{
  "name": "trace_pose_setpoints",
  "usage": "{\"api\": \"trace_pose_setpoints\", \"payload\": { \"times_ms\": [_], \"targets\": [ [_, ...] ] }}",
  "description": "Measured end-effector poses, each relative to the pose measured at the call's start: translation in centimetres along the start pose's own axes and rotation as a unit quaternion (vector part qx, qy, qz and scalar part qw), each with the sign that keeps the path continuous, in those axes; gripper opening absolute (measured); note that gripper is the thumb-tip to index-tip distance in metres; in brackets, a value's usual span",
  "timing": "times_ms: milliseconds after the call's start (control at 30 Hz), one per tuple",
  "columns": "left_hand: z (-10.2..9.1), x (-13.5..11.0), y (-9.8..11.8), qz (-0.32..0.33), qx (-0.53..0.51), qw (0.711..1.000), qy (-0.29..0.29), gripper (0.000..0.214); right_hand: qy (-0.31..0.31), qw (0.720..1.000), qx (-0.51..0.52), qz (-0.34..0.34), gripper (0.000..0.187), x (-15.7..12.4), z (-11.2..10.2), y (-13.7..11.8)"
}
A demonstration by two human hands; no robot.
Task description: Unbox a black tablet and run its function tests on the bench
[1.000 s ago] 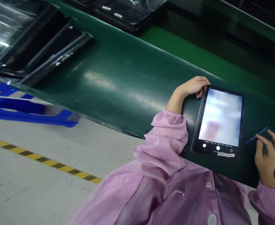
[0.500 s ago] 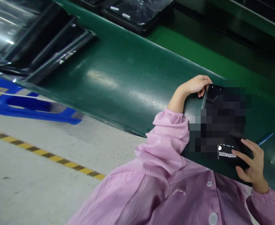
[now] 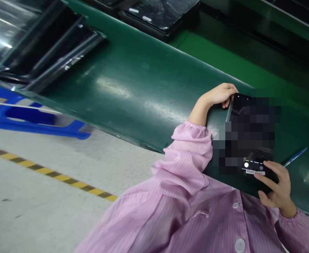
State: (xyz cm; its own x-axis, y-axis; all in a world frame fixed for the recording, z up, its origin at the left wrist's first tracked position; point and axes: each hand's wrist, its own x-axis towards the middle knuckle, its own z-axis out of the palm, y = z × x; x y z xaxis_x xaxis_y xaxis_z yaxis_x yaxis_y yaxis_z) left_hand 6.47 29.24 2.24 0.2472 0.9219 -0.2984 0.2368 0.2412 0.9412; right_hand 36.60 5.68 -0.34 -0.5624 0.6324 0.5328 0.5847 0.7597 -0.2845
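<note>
A dark tablet (image 3: 259, 154) with a lit screen lies tilted over the green table (image 3: 133, 77); camera-style controls and a white label show near its lower edge. Much of its middle is blurred by pixelation. Bent at the wrist, my left hand (image 3: 224, 94) has its fingers closed on the tablet's upper left corner. My right hand (image 3: 279, 186) is at the lower right corner with its fingers spread, the fingertips at the screen and label. Just beyond that hand rests a blue pen (image 3: 296, 156).
Black trays with shiny plastic wrapping (image 3: 54, 52) are stacked at the table's left end. Another black tray holding a wrapped panel (image 3: 159, 15) sits on the far side. A blue plastic stool (image 3: 42, 129) and yellow-black floor tape (image 3: 51, 175) lie below left.
My right hand has shifted left and slightly down, further over the tablet's lower edge and label. My left hand stays at the upper corner.
</note>
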Motion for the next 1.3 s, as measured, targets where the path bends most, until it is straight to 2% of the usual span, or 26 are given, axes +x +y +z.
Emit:
{"api": "trace_pose_setpoints", "payload": {
  "times_ms": [300, 533, 700, 1000, 1200, 1300],
  "targets": [
    [0.2, -0.2, 0.4, -0.011, 0.019, 1.000, 0.007, 0.027, 0.016, 1.000, -0.002, 0.008, 0.026, 0.5, 0.7, -1.0],
    [0.0, -0.1, 0.1, -0.005, 0.034, 0.999, 0.003, 0.027, 0.005, 1.000, 0.004, 0.010, 0.032, 1.9, 2.3, -2.9],
    [-0.1, 0.0, -0.1, -0.001, 0.045, 0.999, 0.001, 0.028, 0.022, 0.999, -0.010, 0.033, 0.030, 1.8, 2.6, -2.9],
    [-0.3, 0.0, -0.3, 0.009, 0.033, 0.999, -0.011, 0.027, 0.022, 0.999, -0.018, 0.026, 0.029, 1.9, 2.6, -2.9],
    [0.3, 0.2, -0.6, 0.042, 0.042, 0.997, 0.039, 0.027, 0.057, 0.997, -0.013, 0.056, 0.028, 1.8, 2.3, -2.4],
    [0.8, -0.1, -0.3, 0.056, 0.024, 0.997, 0.051, 0.026, 0.064, 0.997, -0.004, 0.048, 0.026, 1.8, 2.2, -2.4]
  ]
}}
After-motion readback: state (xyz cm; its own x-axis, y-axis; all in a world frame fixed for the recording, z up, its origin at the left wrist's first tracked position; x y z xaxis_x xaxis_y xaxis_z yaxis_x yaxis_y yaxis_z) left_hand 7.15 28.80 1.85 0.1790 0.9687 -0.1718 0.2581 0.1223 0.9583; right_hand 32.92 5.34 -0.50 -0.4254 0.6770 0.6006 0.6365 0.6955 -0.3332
